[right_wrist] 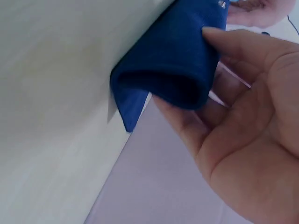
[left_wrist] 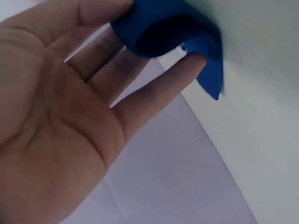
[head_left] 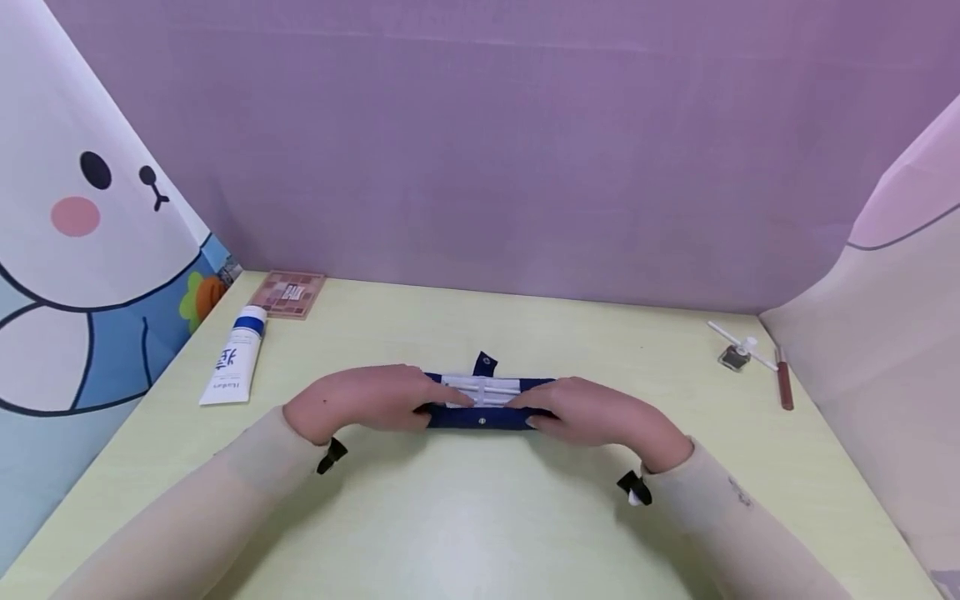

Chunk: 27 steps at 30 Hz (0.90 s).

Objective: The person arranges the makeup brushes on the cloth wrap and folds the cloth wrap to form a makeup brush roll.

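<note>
A dark blue fabric case [head_left: 487, 419] lies partly folded over at the middle of the table, its near flap curled up into a loop and a metal snap on it. Thin white sticks [head_left: 491, 390] show in its open upper part. A short strap [head_left: 485, 364] with a snap sticks out at the far side. My left hand [head_left: 363, 402] grips the left end, thumb on the near flap. At the right end my right hand [head_left: 600, 411] holds the fold between thumb and fingers. Both wrist views show the curled blue fabric [right_wrist: 173, 46] end-on.
At the left lie a white tube with a blue band [head_left: 235, 358] and a pink checkered palette [head_left: 289, 293]. On the right are a small dark bottle [head_left: 734, 357], a white stick [head_left: 723, 332] and a slim brown tube [head_left: 784, 385]. A purple cloth [head_left: 480, 167] hangs behind the table.
</note>
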Motion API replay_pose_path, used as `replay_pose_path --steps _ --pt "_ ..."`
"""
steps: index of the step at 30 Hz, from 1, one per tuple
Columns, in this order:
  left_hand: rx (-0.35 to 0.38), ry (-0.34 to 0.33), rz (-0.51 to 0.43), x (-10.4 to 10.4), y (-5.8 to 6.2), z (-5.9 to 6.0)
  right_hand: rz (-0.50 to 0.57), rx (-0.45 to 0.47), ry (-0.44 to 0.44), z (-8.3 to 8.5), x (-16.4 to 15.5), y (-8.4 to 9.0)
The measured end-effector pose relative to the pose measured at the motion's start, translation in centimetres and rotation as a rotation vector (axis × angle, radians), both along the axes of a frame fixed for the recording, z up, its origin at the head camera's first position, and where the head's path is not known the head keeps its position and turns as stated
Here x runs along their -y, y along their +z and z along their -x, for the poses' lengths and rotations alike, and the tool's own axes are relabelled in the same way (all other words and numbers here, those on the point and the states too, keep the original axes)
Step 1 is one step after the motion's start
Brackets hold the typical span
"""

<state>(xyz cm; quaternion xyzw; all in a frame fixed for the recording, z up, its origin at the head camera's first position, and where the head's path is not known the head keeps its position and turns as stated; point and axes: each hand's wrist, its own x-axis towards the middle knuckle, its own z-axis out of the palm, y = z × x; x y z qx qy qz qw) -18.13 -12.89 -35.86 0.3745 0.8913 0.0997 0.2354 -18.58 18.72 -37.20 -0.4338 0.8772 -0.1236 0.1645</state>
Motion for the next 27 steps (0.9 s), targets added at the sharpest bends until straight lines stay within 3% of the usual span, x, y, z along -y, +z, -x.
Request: replay_pose_path --steps 5,10,20,27 --pt "0.105 0.037 -0.056 0.3 -0.1 0.8 0.013 0.153 -0.019 1.0 -0.5 -0.1" --pt "0.134 0.065 -0.085 0.5 -0.3 1.5 0.049 0.226 -0.061 2.1 -0.7 -0.4" --pt "0.001 0.076 -0.113 0.0 -1.4 2.9 0.167 0.223 -0.057 4.3 -1.0 -1.5" --pt "-0.065 0.117 -0.12 -0.2 -2.0 3.2 0.186 0.257 -0.136 4.9 -0.9 -1.9"
